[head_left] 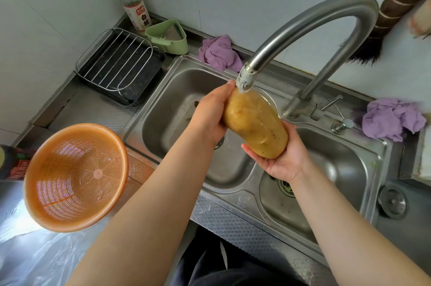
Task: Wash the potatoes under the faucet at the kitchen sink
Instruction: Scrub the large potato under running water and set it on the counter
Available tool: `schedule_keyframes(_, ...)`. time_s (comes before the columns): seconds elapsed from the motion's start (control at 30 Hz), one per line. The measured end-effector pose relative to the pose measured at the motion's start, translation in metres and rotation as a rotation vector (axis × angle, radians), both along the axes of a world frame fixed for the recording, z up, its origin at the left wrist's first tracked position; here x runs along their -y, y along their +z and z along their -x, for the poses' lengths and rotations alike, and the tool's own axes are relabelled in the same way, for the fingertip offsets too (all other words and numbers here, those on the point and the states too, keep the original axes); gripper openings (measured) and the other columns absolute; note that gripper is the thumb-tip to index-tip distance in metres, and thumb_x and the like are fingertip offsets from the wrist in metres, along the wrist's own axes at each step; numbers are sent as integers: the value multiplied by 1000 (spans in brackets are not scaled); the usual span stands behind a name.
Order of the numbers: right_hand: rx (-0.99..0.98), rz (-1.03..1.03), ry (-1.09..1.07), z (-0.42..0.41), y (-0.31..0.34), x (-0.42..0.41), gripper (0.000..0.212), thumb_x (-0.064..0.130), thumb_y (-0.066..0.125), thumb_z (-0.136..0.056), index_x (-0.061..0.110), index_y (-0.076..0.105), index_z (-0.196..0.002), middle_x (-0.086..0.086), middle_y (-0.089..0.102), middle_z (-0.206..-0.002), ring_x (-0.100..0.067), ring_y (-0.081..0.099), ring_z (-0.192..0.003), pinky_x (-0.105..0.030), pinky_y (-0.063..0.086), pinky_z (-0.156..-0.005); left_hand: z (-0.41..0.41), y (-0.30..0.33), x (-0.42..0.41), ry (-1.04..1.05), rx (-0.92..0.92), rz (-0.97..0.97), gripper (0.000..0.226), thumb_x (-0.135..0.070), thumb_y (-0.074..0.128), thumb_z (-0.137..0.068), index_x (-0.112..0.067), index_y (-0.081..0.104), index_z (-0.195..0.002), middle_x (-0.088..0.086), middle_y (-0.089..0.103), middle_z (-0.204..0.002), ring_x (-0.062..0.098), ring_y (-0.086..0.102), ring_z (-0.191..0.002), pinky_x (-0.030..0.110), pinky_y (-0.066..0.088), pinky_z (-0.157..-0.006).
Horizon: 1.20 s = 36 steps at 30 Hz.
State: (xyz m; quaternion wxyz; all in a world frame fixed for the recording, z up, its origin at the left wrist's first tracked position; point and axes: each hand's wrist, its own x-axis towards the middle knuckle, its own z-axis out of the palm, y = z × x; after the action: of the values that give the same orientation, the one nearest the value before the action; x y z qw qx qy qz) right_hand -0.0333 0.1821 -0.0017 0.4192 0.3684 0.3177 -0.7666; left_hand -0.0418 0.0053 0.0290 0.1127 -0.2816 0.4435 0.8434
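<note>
A large yellow-brown potato (255, 123) is held above the double steel sink (168, 108), its upper end right under the spout of the curved steel faucet (303, 26). Water runs over its wet skin. My left hand (210, 115) grips the potato's upper left side, fingers wrapped behind it. My right hand (283, 157) cups its lower end from beneath, palm up, fingers curled round the far side.
An empty orange plastic colander (74, 176) sits on the counter at left. A black tray with a wire rack (119, 66), a green strainer and a vinegar bottle stand at the back left. Purple cloths (220, 52) lie behind and right of the sink. A sink plug (393, 201) lies at right.
</note>
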Motion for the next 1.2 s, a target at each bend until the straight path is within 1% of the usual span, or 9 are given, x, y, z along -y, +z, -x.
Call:
schedule_keyframes(0.2, 173, 73, 87, 9, -13, 4, 65, 64, 50, -83, 6, 68, -107, -17, 70, -94, -35, 72, -70, -34, 59, -44, -13, -2, -2, -193, -346, -78, 29, -12, 53, -93, -18, 63, -120, 3, 69, -110, 19, 63, -109, 42, 41, -108)
schedule_keyframes(0.37, 210, 142, 146, 9, -12, 13, 64, 55, 60, -66, 5, 67, -107, -13, 67, -98, -33, 72, -65, -31, 58, -42, -5, 6, -14, -65, -250, 60, 20, -17, 62, -88, -17, 67, -107, 1, 72, -95, 16, 68, -95, 35, 53, -92)
schedule_keyframes(0.43, 195, 126, 125, 7, -10, 16, 59, 54, 58, -74, 5, 68, -104, -15, 68, -94, -34, 72, -65, -32, 59, -43, -1, 9, -14, 30, -178, 169, 7, -17, 61, -94, -17, 66, -99, -1, 72, -85, 14, 68, -84, 32, 56, -80)
schedule_keyframes(0.57, 129, 27, 69, 6, -2, 20, 65, 62, 51, -88, 4, 65, -115, -22, 70, -94, -40, 72, -75, -36, 62, -52, 8, 7, 0, 200, 15, 168, 17, -25, 55, -98, -17, 70, -99, 9, 72, -103, 22, 68, -96, 44, 56, -92)
schedule_keyframes(0.7, -96, -143, 0, 10, 10, 25, 55, 58, 57, -91, 14, 58, -124, -17, 71, -116, -35, 71, -101, -51, 60, -81, 11, -12, 25, 333, 238, -40, 43, -52, 54, -96, -16, 69, -115, 14, 72, -124, 34, 68, -113, 58, 53, -99)
schedule_keyframes(0.83, -372, -317, 44, 20, 31, 34, 35, 45, 60, -94, 24, 52, -121, -9, 63, -125, -30, 68, -107, -53, 59, -86, 3, -26, 36, 365, 333, -174, 84, -76, 58, -77, -19, 55, -138, 17, 67, -130, 44, 66, -113, 72, 49, -90)
schedule_keyframes(1.0, -798, -455, 230, 15, 28, 37, 61, 32, 74, -85, 40, 40, -136, 0, 42, -143, -23, 58, -122, -44, 60, -86, -2, -18, 42, 408, 393, -213, 70, -64, 65, -83, -20, 53, -137, 19, 66, -126, 44, 67, -108, 71, 52, -85)
schedule_keyframes(1.1, -1009, -601, 358, 11, 21, 36, 74, 52, 82, -67, 59, 38, -126, 8, 41, -142, -21, 51, -130, -51, 50, -102, -2, -15, 43, 462, 455, -196, 64, -57, 65, -85, -22, 49, -136, 18, 60, -129, 45, 63, -110, 71, 51, -86)
schedule_keyframes(1.2, -1020, -629, 323, 15, 17, 35, 82, 55, 81, -61, 47, 39, -131, 15, 46, -133, -20, 53, -127, -53, 51, -100, -3, -14, 36, 485, 462, -166, 61, -56, 63, -87, -24, 48, -137, 17, 57, -133, 45, 62, -111, 73, 52, -82)
